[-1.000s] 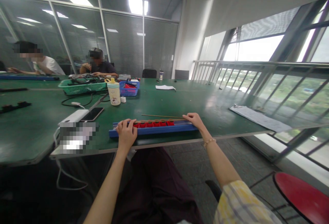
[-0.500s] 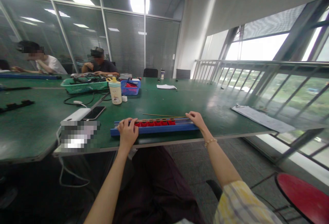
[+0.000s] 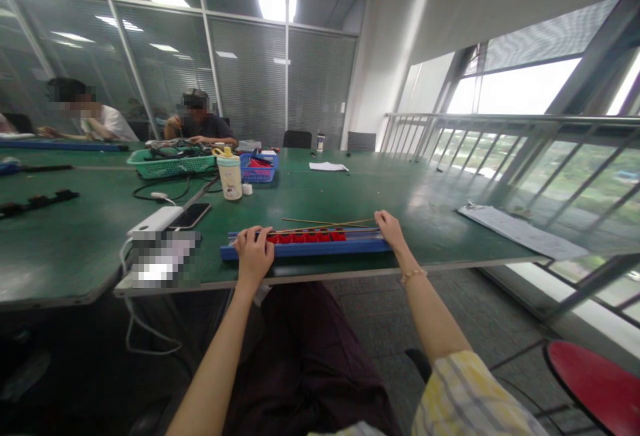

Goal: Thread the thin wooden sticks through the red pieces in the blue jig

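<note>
A long blue channel-shaped rail lies along the near table edge, with a row of several red blocks inside it. My left hand is closed over the rail's left end, its bent fingertips at the left end of a thin yellowish stick. Pinched between the fingers of my right hand is the stick's other end, slightly raised above the rail's right end. A second thin stick lies on the table just behind the rail.
Left of the rail are a phone, a white power bank and cables. Farther back stand a bottle, a green basket and a blue basket. A clipboard lies right. Two people sit across the table.
My right hand has risen a little, tilting the right end of the stick up off the rail. My left hand stays at the rail's left end. The view has shifted slightly.
</note>
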`<state>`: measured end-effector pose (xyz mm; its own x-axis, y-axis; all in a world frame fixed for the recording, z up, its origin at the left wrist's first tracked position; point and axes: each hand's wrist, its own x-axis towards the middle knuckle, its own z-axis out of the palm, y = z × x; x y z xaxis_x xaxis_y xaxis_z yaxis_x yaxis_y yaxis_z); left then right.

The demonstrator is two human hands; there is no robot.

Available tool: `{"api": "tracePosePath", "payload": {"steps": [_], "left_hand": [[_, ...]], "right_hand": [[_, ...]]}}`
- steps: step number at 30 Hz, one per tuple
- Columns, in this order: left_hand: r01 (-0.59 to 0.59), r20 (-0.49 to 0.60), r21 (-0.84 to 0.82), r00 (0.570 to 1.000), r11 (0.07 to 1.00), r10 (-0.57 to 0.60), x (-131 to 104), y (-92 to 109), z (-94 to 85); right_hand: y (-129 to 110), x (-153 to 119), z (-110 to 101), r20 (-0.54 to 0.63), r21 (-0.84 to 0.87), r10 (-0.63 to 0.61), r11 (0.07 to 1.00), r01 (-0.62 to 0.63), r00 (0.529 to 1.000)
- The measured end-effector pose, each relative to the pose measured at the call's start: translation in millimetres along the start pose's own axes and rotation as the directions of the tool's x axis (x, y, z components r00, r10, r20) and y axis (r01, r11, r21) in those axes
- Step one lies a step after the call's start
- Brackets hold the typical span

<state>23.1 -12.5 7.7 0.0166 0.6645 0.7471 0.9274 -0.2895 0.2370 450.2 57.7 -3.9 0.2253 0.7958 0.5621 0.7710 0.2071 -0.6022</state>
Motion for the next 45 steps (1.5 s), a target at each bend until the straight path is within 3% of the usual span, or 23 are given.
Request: {"api": "tracePosePath", "payload": {"steps": [11,21,29,35,45], "left_hand": [[0.002,-0.006,-0.006,1.000,1.000,-0.002,-0.3,0.5,0.1],[0.010,0.001,-0.013,1.000,1.000,-0.010,-0.3,-0.4,0.5],[0.005,0.002,-0.010,1.000,1.000,-0.005,-0.4,-1.0,1.0],[0.008,0.006,-0.011,1.000,1.000,-0.008,-0.2,0.1,-0.3],[-0.001,-0.008,-0.006,1.000,1.000,0.001,-0.9,-1.7,1.4]], "right_hand": [[3.4,2.1,2.4,-0.010,-0.043,0.046,0.998,-0.046,0.999],[9.7,3.5,2.9,-0.069,0.041,-0.014,0.999,0.016,0.997],[16.6,9.4,5.0,-0.005,0.027,-0.120,0.992,0.120,0.993],[23.6,13.9,9.4,-0.068,-0.073,-0.063,0.996,0.058,0.996],[29.1,12.2,7.4,-0.227,-0.055,0.027,0.998,-0.041,0.973]]}}
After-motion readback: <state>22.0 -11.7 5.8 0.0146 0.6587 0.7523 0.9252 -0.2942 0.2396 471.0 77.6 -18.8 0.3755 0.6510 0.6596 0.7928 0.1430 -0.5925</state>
